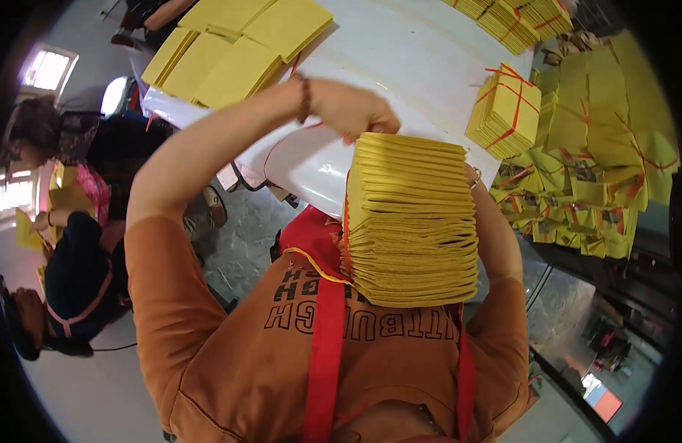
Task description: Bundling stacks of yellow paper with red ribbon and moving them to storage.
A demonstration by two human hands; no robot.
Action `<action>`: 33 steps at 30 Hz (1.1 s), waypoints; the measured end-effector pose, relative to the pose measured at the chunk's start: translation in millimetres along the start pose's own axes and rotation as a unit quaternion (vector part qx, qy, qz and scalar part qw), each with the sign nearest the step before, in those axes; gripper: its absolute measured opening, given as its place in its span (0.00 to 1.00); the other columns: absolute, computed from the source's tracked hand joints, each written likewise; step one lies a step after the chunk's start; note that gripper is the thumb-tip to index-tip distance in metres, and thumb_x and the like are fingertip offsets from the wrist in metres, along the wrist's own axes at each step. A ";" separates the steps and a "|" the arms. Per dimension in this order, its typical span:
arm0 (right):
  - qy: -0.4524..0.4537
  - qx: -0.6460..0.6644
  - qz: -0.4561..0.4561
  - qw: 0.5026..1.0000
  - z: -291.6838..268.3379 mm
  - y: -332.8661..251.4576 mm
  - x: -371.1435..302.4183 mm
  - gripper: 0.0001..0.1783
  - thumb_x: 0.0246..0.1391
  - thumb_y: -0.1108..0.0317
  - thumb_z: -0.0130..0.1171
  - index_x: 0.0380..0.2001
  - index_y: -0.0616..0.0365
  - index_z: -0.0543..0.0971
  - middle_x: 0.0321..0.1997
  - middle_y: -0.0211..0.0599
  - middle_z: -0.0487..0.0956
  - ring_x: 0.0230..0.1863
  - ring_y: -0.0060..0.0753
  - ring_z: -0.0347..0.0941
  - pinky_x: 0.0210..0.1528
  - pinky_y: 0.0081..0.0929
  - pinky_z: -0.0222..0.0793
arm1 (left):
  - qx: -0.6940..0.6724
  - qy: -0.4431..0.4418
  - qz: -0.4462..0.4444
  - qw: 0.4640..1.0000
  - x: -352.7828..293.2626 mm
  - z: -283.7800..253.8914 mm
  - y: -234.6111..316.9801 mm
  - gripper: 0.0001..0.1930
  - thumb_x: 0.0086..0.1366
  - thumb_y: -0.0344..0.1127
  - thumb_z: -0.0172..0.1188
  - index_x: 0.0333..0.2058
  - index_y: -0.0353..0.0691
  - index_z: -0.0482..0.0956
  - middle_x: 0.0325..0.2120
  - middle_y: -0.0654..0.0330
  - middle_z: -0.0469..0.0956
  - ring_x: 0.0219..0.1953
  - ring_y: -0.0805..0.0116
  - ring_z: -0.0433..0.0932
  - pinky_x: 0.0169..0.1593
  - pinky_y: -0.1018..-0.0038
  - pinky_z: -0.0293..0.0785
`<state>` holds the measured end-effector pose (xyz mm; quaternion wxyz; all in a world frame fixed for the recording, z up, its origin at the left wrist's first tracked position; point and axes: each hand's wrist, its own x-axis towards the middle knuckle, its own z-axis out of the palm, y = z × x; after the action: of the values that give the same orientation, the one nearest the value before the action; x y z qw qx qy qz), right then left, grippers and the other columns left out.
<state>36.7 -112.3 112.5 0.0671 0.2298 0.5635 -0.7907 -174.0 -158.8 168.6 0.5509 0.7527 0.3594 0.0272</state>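
A thick stack of yellow paper envelopes (411,221) stands on edge between my chest and the table's near edge, its many folded edges facing up. A red string (346,214) runs along the stack's left side. My left hand (353,111) is closed at the far left corner of the stack, its fingers curled. The string leads up toward that hand, and a loose length trails from under the wrist over the white table. Behind the stack's right side lies my right hand; only the wrist with a bracelet (474,177) shows, and its fingers are hidden.
Flat piles of yellow envelopes (234,55) cover the far left of the white table (400,55). A bundle tied with red string (505,111) sits at right, with more bundles (511,22) behind. Large yellow stacks (599,148) stand beyond the right edge. Other people (75,273) work at left.
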 end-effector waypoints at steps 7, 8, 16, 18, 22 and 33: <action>-0.050 -0.001 0.030 0.998 3.0 -0.6 14.1 0.21 0.56 0.58 0.45 0.46 0.62 0.70 0.46 0.38 0.72 0.43 0.27 0.70 0.46 0.23 0.66 | 0.186 -0.061 -0.070 0.978 56.1 -21.9 27.6 0.21 0.43 0.25 0.59 0.41 0.38 0.71 0.26 0.58 0.73 0.33 0.69 0.72 0.34 0.73 0.67; -0.051 0.001 0.032 0.998 2.6 -0.2 13.4 0.21 0.56 0.58 0.45 0.46 0.62 0.70 0.46 0.38 0.72 0.43 0.27 0.70 0.46 0.23 0.66 | 0.241 -0.079 -0.052 0.966 64.2 -18.6 29.6 0.24 0.43 0.26 0.58 0.44 0.39 0.70 0.28 0.57 0.73 0.34 0.65 0.72 0.35 0.72 0.67; -0.047 0.032 0.047 0.997 -0.8 10.7 1.6 0.22 0.56 0.57 0.44 0.47 0.62 0.69 0.47 0.38 0.72 0.44 0.27 0.69 0.46 0.23 0.66 | 0.316 -0.052 -0.002 0.947 80.3 5.0 52.7 0.27 0.52 0.35 0.55 0.53 0.52 0.62 0.43 0.53 0.71 0.42 0.57 0.71 0.43 0.63 0.67; -0.046 0.043 0.046 0.997 -0.6 14.0 0.8 0.22 0.56 0.57 0.44 0.47 0.62 0.69 0.47 0.38 0.72 0.44 0.27 0.69 0.47 0.23 0.66 | 0.353 0.024 0.013 0.935 76.2 6.9 47.7 0.29 0.51 0.37 0.57 0.54 0.53 0.60 0.46 0.51 0.69 0.45 0.54 0.69 0.47 0.61 0.65; -0.039 0.071 0.041 0.996 -2.7 23.1 -2.0 0.22 0.56 0.57 0.44 0.47 0.62 0.69 0.47 0.38 0.72 0.44 0.27 0.69 0.47 0.23 0.65 | 0.265 0.203 0.015 0.943 44.7 3.2 42.3 0.29 0.52 0.34 0.55 0.54 0.44 0.57 0.38 0.52 0.72 0.44 0.52 0.68 0.44 0.66 0.65; -0.031 0.144 0.037 0.988 10.7 54.3 -3.6 0.22 0.56 0.56 0.44 0.48 0.62 0.68 0.48 0.37 0.71 0.45 0.27 0.69 0.47 0.23 0.65 | 0.000 0.166 -0.041 0.985 -15.9 33.0 21.4 0.15 0.56 0.33 0.46 0.40 0.33 0.71 0.19 0.57 0.73 0.20 0.72 0.71 0.28 0.74 0.68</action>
<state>56.7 -142.1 70.2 0.0800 0.2331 0.4321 -0.8675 -160.4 -197.5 179.5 0.4844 0.7223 0.4765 0.1287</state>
